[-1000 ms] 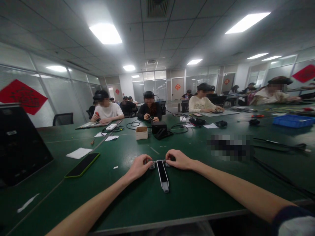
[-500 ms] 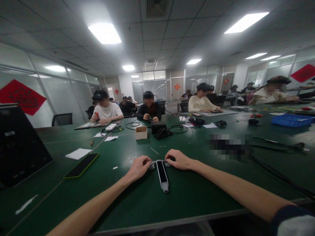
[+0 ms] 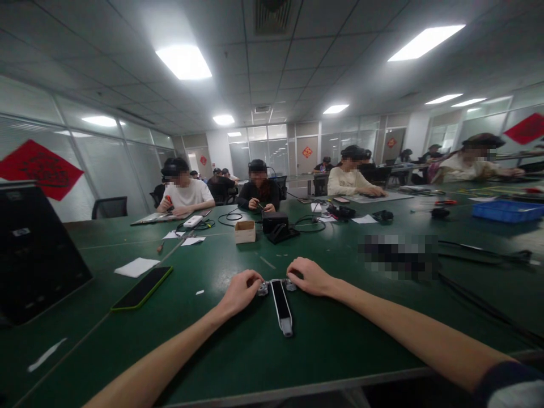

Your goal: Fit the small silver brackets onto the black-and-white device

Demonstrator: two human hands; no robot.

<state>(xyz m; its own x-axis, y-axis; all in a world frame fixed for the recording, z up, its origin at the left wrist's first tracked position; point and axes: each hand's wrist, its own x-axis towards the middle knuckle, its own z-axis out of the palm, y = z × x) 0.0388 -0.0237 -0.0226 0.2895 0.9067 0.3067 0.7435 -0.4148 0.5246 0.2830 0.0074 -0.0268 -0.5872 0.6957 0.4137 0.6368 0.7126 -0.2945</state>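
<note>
A long, narrow device [image 3: 281,307] with a black top and a pale silvery rim lies on the green table, its tapered grey end pointing toward me. Small shiny, greyish parts flank its far end. My left hand [image 3: 243,290] is closed in a pinch at the left shiny part [image 3: 263,288]. On the other side, the curled fingers of my right hand [image 3: 310,276] pinch at the right shiny part [image 3: 291,285]. The fingertips partly cover both parts, so their exact kind cannot be made out.
Left of my hands lie a green-edged phone [image 3: 143,288] and folded white paper [image 3: 136,267]. A dark HP-marked case [image 3: 38,255] stands far left. Ahead are a small cardboard box [image 3: 245,232] and a black device [image 3: 277,226]. Cables and a blue tray [image 3: 508,211] lie right; people sit opposite.
The whole view has shifted slightly downward and right. Both hands keep almost the same pinch beside the long device; the right fingers show a little more of the shiny part.
</note>
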